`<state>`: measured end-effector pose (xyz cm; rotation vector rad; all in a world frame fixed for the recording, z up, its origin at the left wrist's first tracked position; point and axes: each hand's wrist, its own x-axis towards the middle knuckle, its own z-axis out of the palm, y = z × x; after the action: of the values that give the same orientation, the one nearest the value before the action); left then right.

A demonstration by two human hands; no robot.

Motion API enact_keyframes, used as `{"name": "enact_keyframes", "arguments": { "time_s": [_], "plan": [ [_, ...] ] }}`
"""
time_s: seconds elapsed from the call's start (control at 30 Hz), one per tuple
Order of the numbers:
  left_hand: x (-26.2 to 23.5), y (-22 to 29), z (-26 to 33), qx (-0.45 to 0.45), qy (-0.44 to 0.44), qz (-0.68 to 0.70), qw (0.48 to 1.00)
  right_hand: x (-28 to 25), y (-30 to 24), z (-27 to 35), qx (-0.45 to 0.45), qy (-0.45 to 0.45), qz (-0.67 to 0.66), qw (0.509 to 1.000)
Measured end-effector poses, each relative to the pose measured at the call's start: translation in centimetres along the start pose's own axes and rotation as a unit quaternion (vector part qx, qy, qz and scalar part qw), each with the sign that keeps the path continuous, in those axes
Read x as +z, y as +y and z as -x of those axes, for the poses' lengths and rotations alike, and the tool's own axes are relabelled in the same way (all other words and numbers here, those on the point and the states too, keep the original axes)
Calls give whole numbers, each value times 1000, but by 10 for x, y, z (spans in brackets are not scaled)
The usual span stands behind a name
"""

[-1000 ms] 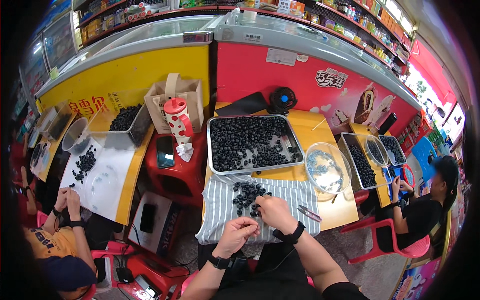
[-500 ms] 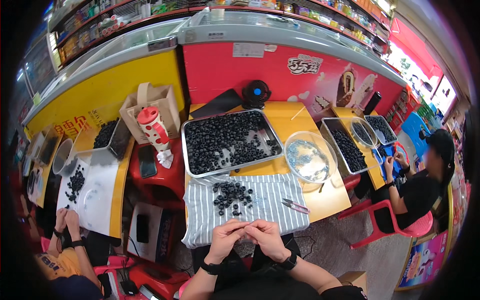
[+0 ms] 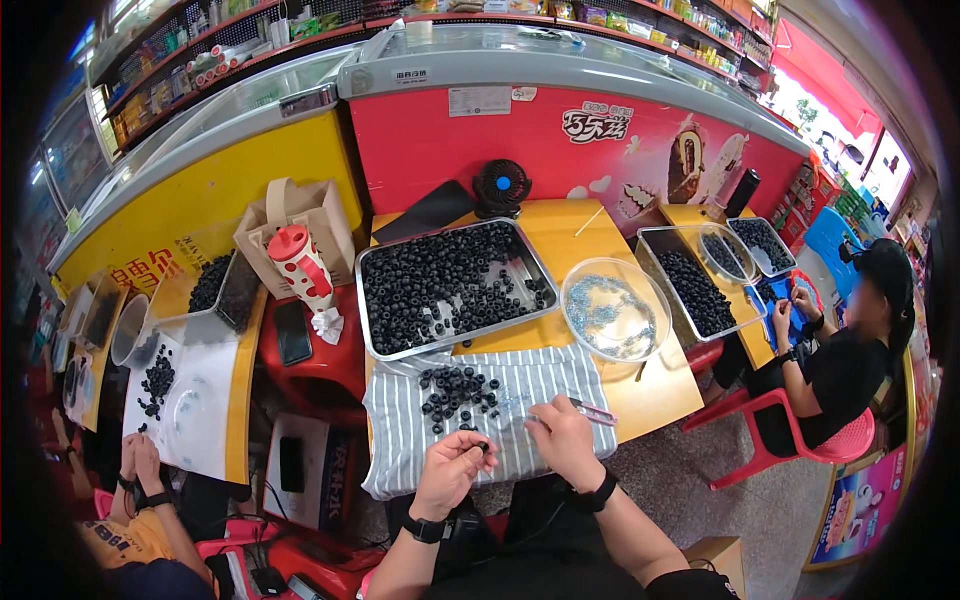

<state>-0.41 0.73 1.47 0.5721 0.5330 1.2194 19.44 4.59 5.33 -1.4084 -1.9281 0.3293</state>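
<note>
Two hands at the near edge of the striped cloth [image 3: 560, 385]: left hand [image 3: 452, 470] pinches one black bead [image 3: 483, 447], right hand [image 3: 562, 440] holds a thin pink stick [image 3: 592, 411] lying flat, pointing right. Bead pile [image 3: 458, 390] sits just beyond; can't tell the bead's own direction.

Black beads [image 3: 455, 392] on grey-striped cloth [image 3: 545, 385]

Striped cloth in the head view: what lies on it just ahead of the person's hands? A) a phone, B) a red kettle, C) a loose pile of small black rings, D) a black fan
C: a loose pile of small black rings lies on the striped cloth, just beyond the left hand, whose fingers pinch one such piece, and the right hand.
</note>
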Motion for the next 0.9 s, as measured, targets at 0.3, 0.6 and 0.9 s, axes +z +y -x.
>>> {"name": "enact_keyframes", "arguments": {
  "time_s": [0.3,0.6,0.9],
  "plan": [
    [-9,-6,0,9,-8,46,999,18,-5,9,8,-33,-39,999],
    [-7,-7,0,8,7,50,999,6,-50,12,-49,-109,-227,966],
    [-13,-5,5,-12,-42,38,998,10,-47,16,-50,-91,-197,975]
  ]
}}
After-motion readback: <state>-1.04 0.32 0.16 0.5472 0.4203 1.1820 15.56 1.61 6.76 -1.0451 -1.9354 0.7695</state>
